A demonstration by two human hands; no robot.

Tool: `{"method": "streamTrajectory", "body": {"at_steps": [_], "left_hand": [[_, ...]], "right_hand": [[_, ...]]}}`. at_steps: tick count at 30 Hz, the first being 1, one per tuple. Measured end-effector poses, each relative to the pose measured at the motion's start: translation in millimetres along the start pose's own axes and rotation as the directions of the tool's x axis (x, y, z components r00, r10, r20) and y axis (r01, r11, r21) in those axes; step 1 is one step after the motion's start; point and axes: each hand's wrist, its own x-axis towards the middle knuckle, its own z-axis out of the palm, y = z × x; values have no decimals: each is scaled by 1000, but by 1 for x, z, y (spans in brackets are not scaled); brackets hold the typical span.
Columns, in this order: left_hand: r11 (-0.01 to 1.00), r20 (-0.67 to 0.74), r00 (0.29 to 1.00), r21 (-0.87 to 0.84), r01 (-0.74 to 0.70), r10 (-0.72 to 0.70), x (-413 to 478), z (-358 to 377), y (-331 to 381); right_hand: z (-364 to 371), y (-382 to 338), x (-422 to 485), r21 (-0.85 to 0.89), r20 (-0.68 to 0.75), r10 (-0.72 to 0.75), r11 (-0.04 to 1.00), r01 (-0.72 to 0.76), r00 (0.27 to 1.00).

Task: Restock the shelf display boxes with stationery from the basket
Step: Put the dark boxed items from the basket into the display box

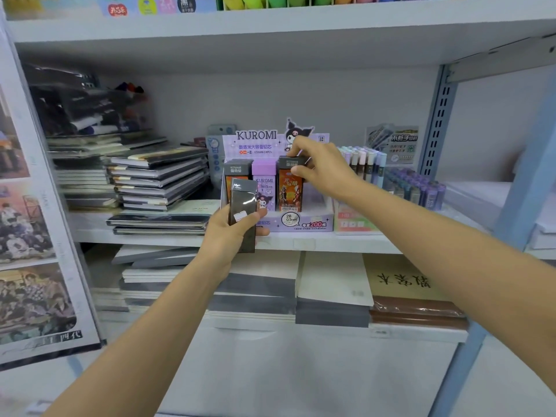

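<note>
Grey shelf (301, 243): display box (307, 219), notebooks (156, 179) beside.

Stacked notebooks (156, 179) lie at left, photo posters (33, 236) hang far left, grey and cream paper pads (334, 281) sit below

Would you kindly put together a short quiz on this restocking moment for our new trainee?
1. True or false: the right hand pinches the dark cap of an orange lead case standing in the Kuromi display box.
2. What does the left hand hold? A) a dark wrapped pack B) a pink highlighter C) nothing
3. Fill in: the purple case stands ____ the orange lead case and another dark-capped case.
Key: 1 true; 2 A; 3 between.
</note>
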Motion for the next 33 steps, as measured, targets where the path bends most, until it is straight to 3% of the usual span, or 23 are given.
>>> {"method": "streamTrajectory", "body": {"at_steps": [7,12,16,20,26,30,33], "left_hand": [[1000,15,1000,10,21,-22,1,-2,0],[1000,27,999,26,17,-18,-2,0,4],[996,94,995,78,-36,28,-7,2,10],[991,215,974,94,-96,74,-16,12,20],[978,341,925,-64,199,-166,-26,21,40],[984,303,948,-109,138,-99,-32,28,45],[993,214,976,99,-63,41,-35,34,45]], "right_hand": [[21,6,1,-212,-94,3,977,-23,996],[11,1,-3,-247,-57,-5,969,-9,998],[-1,-18,-16,151,-73,3,988,8,997],[-2,-31,-35,406,184,47,906,-120,982],[-21,-30,-48,614,174,77,771,-169,982],[-30,-34,-55,733,239,119,629,-260,964],[-36,-38,-58,794,265,147,527,-302,953]]}}
